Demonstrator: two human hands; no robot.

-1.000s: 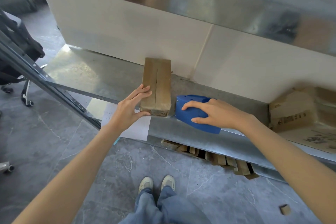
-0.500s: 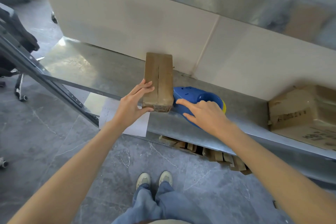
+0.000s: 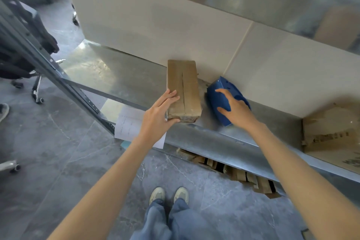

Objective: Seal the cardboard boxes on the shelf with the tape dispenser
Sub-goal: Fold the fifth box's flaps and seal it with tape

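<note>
Now, at a metal shelf set against a pale wall panel. Long narrow cardboard box lies on it left of centre, far end at the wall, near end close to the shelf's front edge. Top flaps meet along a centre seam; no tape visible on it.

Left hand at the box's near-left corner: fingers straight and flat on the top face, thumb against the near end. Grip spread, steadying rather than wrapping.

Blue tape dispenser just right of the box, apart from it, tilted and a little blurred. Right hand lies over it, grip clasped round the body, index finger out along the top, thumb on the near side. Cannot tell whether the dispenser touches the shelf.

Far right on the shelf: a larger, worn cardboard box. Paper sheet hangs off the shelf edge below the left hand. Flattened cardboard pieces lie under the shelf. Office chair at left.
</note>
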